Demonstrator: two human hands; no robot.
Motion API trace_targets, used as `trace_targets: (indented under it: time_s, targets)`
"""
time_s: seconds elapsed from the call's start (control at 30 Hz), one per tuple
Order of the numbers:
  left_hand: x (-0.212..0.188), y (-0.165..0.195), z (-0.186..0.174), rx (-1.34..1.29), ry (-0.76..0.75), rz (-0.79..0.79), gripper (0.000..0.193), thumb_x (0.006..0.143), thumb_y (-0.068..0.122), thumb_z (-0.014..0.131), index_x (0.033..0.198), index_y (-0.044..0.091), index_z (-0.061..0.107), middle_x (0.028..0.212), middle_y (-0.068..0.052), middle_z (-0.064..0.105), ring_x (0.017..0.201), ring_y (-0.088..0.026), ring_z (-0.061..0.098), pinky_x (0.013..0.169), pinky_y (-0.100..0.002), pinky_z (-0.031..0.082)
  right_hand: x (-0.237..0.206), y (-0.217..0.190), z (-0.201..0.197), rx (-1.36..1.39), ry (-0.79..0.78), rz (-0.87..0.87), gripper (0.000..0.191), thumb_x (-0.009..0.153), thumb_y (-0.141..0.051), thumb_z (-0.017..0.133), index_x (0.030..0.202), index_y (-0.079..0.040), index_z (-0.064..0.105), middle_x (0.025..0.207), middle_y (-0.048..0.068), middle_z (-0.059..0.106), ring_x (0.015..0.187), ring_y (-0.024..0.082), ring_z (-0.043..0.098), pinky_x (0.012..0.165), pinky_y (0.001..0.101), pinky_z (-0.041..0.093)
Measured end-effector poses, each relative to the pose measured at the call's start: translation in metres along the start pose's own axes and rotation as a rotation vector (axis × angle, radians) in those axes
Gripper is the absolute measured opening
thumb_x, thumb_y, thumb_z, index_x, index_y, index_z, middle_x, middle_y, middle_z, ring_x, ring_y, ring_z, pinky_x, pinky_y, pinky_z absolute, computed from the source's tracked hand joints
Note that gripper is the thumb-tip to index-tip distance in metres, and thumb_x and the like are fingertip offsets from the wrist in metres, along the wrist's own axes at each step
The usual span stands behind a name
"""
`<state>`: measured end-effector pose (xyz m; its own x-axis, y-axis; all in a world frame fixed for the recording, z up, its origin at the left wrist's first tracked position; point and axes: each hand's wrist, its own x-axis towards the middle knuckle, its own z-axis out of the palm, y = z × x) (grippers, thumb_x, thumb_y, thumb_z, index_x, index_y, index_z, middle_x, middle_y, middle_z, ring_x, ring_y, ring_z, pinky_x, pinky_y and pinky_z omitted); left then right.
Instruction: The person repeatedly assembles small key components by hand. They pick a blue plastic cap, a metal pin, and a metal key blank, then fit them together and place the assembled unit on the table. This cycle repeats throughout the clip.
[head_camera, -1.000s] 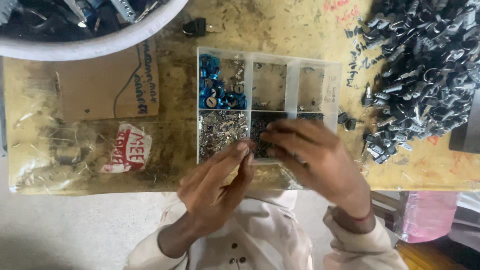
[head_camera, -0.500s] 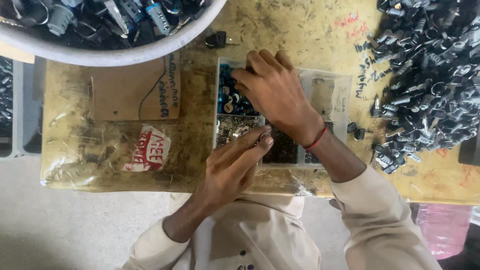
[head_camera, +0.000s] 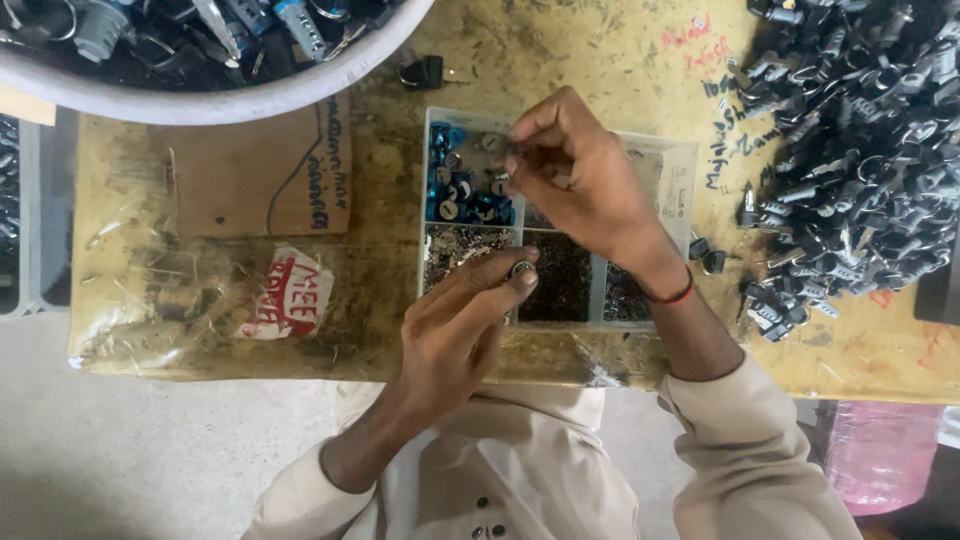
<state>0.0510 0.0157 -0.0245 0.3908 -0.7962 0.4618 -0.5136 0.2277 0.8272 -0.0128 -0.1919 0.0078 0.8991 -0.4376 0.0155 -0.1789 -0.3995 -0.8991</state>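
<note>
Here the left hand (head_camera: 455, 335), low and centre in the frame, has its thumb and forefinger nearly closed on a small round metal part (head_camera: 522, 269), pinched at the fingertips just over the lower row of a clear plastic organiser box (head_camera: 684, 190). The other fingers curl loosely beneath. Above it, the right hand (head_camera: 580, 185) reaches across the box with its fingertips drawn together over the upper row, beside the compartment of blue pieces (head_camera: 455, 190); they seem to nip something tiny and silvery, though what it is cannot be told. A red band (head_camera: 672, 296) circles that wrist.

The box is see-through and split into small square cells: shiny blue bits at upper left, fine silvery parts (head_camera: 452, 250) at lower left, dark fine parts (head_camera: 563, 280) in the lower middle.

It sits on a worn, yellowish table (head_camera: 620, 60), scratched and stained, with red and black scribbles at upper right. Left of the box lies a brown piece of cardboard (head_camera: 260, 175) with pen marks, and below that a crumpled clear plastic bag (head_camera: 180, 300) bearing a red and white label (head_camera: 287, 295).

At upper left curves the rim of a large white bowl (head_camera: 300, 90) full of dark metal pieces. Filling the right edge is a heap of dark grey metal lock parts (head_camera: 860, 150).
</note>
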Motion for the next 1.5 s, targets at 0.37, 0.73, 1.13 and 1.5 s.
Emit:
trace_targets:
  time_s: [0.37, 0.73, 1.13, 1.5]
  targets:
    - [0.003, 0.000, -0.002, -0.046, -0.029, 0.026, 0.042, 0.089, -0.013, 0.066, 0.127, 0.004, 0.064, 0.138, -0.018, 0.066, 0.125, -0.035, 0.070, 0.098, -0.041, 0.064, -0.068, -0.029, -0.020, 0.283, 0.059, 0.141, 0.026, 0.108, 0.006, 0.051, 0.132, -0.001, 0.060, 0.108, 0.010, 0.072, 0.091, 0.016, 0.072, 0.076, 0.0269, 0.060]
    - [0.015, 0.008, -0.009, 0.061, -0.258, 0.234, 0.026, 0.087, 0.005, 0.072, 0.110, 0.000, 0.063, 0.142, -0.025, 0.060, 0.128, -0.042, 0.066, 0.103, -0.046, 0.063, -0.123, -0.042, -0.021, 0.174, 0.054, 0.167, 0.030, 0.097, 0.012, 0.059, 0.125, 0.004, 0.063, 0.121, 0.013, 0.068, 0.093, 0.016, 0.076, 0.077, 0.0254, 0.064]
    - [0.017, 0.016, 0.002, 0.157, -0.221, 0.335, 0.026, 0.095, 0.005, 0.077, 0.115, -0.003, 0.062, 0.133, -0.022, 0.062, 0.120, -0.037, 0.069, 0.097, -0.046, 0.064, -0.139, -0.010, -0.003, 0.870, 0.048, 0.340, 0.011, 0.106, -0.002, 0.057, 0.113, 0.003, 0.051, 0.085, 0.013, 0.069, 0.066, 0.016, 0.072, 0.048, 0.0277, 0.058]
    - [0.003, 0.016, 0.018, 0.030, -0.237, 0.114, 0.047, 0.096, -0.009, 0.061, 0.141, -0.011, 0.048, 0.136, -0.027, 0.063, 0.128, -0.044, 0.066, 0.106, -0.051, 0.061, -0.136, -0.007, 0.007, 0.676, 0.054, 0.334, 0.038, 0.103, -0.006, 0.059, 0.136, -0.003, 0.039, 0.102, 0.010, 0.066, 0.080, 0.015, 0.069, 0.067, 0.0276, 0.059]
